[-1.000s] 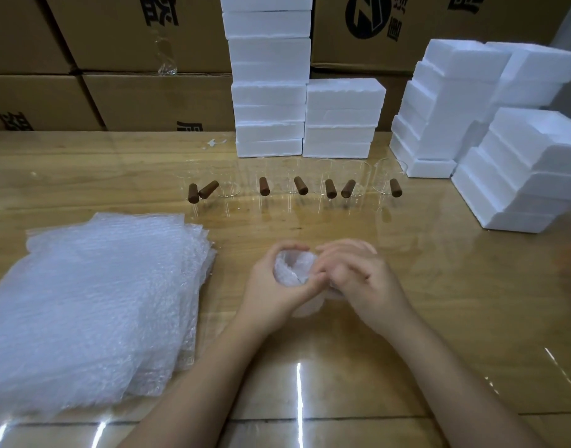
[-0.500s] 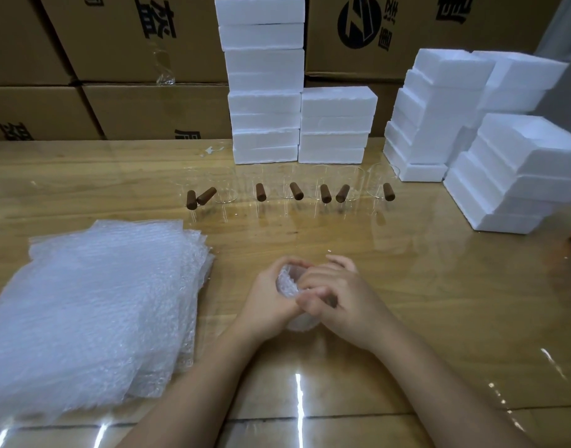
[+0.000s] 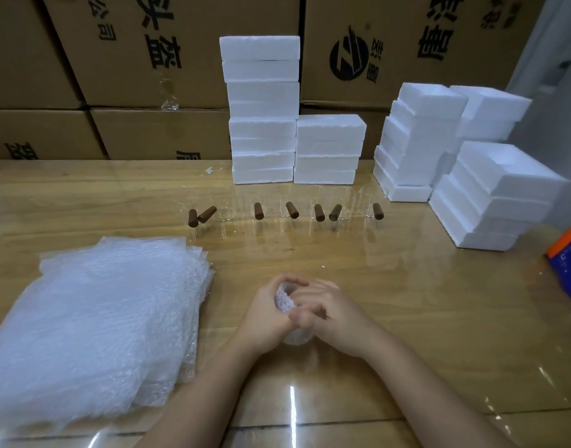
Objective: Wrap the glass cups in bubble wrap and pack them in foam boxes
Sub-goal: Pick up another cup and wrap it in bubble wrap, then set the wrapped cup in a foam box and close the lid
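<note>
Near the front edge of the table [image 3: 407, 302], about midway along it, the two hands are pressed together around the wrapped cup [image 3: 285, 300]. The left hand [image 3: 264, 313] curls round its left side and the right hand [image 3: 336, 315] closes over the front, knuckles against the left thumb. Both are clamped on it more tightly than a second ago: then a wide patch of crumpled wrap showed between the thumbs, and now only a small strip shows at the top and a bit below the palms. The bundle sits in the same spot on the table.

The pile of bubble wrap [image 3: 93, 324] lies unchanged toward the front left corner. The row of glass cups [image 3: 290, 210] with brown handles stands as before, further back, in front of the stacked foam boxes [image 3: 263, 108] along the back edge and the back right corner. An orange and blue object [image 3: 568, 253] at the right edge shows more fully than before.
</note>
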`<state>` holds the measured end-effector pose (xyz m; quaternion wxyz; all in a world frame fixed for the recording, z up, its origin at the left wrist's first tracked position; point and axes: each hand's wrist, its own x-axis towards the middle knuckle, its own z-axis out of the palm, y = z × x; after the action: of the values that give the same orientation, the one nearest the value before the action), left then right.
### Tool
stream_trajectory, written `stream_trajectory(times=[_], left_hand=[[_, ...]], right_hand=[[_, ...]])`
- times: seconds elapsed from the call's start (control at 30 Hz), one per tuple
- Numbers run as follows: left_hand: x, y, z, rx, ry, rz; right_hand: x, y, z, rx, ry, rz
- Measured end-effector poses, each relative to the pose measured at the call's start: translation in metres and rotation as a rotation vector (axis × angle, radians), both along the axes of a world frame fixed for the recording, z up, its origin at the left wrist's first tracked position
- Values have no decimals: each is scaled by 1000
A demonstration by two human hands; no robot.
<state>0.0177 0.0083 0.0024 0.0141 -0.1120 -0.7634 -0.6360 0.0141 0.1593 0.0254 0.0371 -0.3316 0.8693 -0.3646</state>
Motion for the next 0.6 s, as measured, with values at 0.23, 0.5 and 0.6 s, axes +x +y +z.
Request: stream_trajectory(times=[0.23,0.5,0.6], left_hand=[[2,-2,5,4,-17,27],[4,-3,8,-6,-84,63],[3,-4,8,12,-96,74]], right_hand=[[-14,24,47,-97,-287,-31],[-91,149,115,-41,279,-896],[-108,193,128,195,241,-1115]])
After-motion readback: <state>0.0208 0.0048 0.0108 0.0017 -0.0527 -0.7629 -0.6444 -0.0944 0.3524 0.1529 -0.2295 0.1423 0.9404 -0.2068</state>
